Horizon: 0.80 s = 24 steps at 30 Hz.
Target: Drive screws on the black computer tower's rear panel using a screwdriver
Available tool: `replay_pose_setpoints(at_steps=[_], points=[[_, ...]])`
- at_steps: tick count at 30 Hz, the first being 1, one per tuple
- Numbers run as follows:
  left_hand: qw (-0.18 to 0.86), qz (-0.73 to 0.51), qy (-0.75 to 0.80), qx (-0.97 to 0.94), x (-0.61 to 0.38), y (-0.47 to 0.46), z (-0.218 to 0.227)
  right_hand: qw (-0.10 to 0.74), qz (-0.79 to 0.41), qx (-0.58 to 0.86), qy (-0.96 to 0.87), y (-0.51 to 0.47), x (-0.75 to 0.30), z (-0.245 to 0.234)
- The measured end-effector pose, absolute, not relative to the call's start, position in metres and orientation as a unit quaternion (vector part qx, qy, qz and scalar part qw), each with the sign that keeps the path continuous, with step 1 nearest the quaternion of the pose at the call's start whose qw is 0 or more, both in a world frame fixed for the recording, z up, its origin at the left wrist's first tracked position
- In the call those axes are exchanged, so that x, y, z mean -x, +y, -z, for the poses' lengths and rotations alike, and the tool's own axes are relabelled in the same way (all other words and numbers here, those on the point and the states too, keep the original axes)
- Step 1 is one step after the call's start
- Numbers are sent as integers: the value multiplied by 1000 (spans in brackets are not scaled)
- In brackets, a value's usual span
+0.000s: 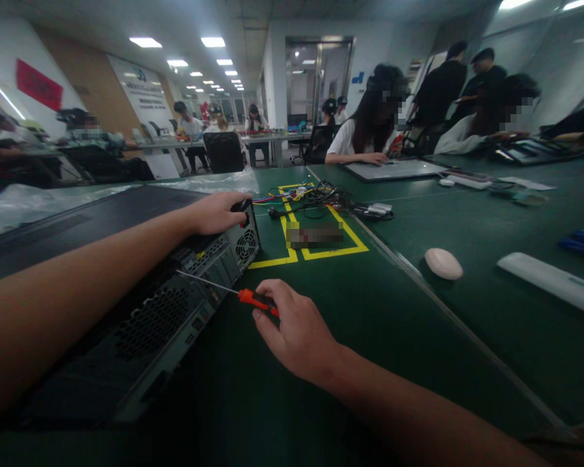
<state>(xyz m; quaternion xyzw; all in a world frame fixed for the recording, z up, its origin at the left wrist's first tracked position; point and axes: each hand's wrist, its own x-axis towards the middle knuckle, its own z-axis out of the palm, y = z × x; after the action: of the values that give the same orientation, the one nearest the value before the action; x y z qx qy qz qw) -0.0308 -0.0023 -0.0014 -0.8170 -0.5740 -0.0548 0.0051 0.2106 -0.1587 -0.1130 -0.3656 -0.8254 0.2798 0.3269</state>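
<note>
From here, the big black box-shaped computer case (148, 324) at left has a smooth top with a dull sheen and greyish bare metal along its rear. The orange-and-black plastic-handled screwdriver (247, 297) has a slim, bright metal shaft. Crinkled clear plastic sheeting (19, 206) glistens at far left. The dark green tabletop (399, 331) looks smooth and matt, possibly rubbery; the light's poor.

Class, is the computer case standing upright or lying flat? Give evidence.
Lying flat: the computer case has its broad dark panel facing up.

2 wearer's hands (299, 334), 1 orange-handled screwdriver (251, 298), 1 computer case (150, 324), 1 round fan grille (246, 246), 1 red panel (39, 84)
</note>
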Motion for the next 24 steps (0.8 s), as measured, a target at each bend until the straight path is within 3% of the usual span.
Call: replay_pose_setpoints(at_steps=[24], points=[[-5,55,-578,814,28,-4,0,327,-266,369,-828,-157,-212,112]])
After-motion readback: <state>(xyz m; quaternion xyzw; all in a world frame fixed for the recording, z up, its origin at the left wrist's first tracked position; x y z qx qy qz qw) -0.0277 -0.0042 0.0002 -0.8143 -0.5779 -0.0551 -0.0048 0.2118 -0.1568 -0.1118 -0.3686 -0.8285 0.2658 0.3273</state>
